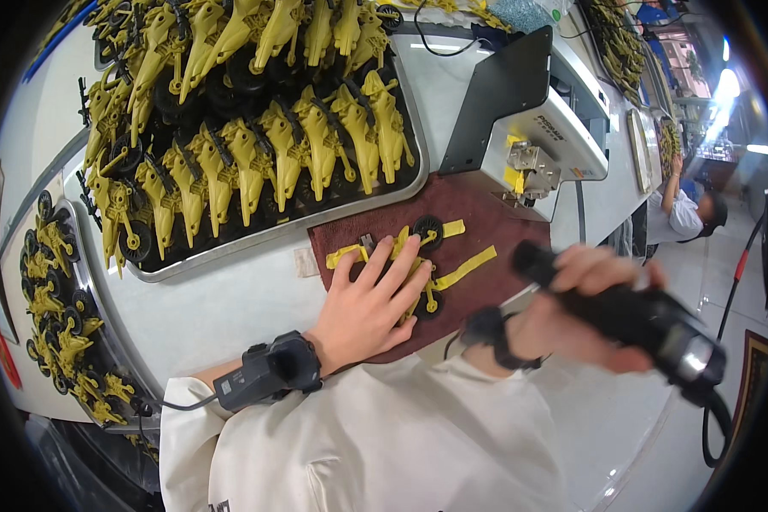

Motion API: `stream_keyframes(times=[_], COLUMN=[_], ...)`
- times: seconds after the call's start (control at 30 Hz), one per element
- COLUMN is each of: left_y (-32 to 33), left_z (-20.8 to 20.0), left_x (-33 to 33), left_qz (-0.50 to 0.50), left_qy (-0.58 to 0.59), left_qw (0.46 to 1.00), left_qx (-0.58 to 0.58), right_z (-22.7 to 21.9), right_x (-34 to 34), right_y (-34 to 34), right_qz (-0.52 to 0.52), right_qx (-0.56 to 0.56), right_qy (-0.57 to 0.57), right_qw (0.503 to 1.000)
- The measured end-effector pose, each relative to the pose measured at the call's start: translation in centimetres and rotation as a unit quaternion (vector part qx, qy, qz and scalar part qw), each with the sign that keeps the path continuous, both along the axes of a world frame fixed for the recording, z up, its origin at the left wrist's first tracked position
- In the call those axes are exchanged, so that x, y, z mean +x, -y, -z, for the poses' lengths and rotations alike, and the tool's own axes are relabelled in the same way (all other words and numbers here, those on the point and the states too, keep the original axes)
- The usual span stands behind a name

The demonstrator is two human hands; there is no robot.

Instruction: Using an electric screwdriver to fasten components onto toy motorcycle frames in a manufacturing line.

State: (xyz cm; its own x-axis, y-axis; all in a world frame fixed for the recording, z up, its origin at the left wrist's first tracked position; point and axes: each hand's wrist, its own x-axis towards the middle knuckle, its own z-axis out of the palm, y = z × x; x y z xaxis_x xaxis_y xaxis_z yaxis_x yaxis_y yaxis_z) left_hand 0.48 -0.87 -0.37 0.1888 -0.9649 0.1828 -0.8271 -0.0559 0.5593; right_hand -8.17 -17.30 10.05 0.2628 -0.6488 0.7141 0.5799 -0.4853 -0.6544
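Observation:
My left hand (369, 300) lies over a yellow toy motorcycle (410, 256) with black wheels, holding it against a dark red cloth (478, 222). The fingers reach across the toy and the thumb rests on its near side, so part of it is hidden. Yellow strips (465, 267) lie beside it on the cloth. Raised off to the right and blurred by motion, my right hand (584, 316) is wrapped round a black corded electric screwdriver (631, 320). Its narrow end points up and left, well apart from the toy.
A metal tray (290, 224) of yellow toy motorcycles stands beyond my left hand; another tray (132, 341) of them is at far left. Past the cloth sits a white and black machine (538, 128) with a metal mechanism. A person (683, 213) works at the far right.

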Motion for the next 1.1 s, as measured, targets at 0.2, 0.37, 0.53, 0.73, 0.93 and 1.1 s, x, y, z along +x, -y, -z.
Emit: stream_keyframes(times=[0.2,0.37,0.53,0.73,0.93,1.1], left_y=[0.1,0.4,0.1,0.4,0.5,0.5], left_z=[-0.1,-0.1,0.1,0.2,-0.2,-0.1], left_x=[0.5,0.5,0.4,0.5,0.8,0.7], left_qz=[-0.007,0.009,-0.006,0.000,0.003,0.001], left_qy=[-0.018,-0.010,-0.007,-0.015,-0.005,0.018], left_qw=[1.000,1.000,1.000,1.000,1.000,1.000], left_qx=[0.006,0.000,0.006,0.002,0.004,0.008], right_z=[-1.0,0.1,2.4,4.2,5.1,5.7], right_x=[4.8,1.5,2.4,3.2,3.5,3.5], right_y=[4.4,1.3,-0.2,-0.2,0.2,0.4], right_qz=[0.223,-0.043,-0.108,-0.070,-0.132,-0.195], right_qx=[-0.025,0.042,0.055,0.071,0.057,0.072], right_qy=[-0.145,-0.048,-0.035,-0.098,-0.094,-0.041], right_qw=[0.964,0.997,0.992,0.990,0.985,0.977])
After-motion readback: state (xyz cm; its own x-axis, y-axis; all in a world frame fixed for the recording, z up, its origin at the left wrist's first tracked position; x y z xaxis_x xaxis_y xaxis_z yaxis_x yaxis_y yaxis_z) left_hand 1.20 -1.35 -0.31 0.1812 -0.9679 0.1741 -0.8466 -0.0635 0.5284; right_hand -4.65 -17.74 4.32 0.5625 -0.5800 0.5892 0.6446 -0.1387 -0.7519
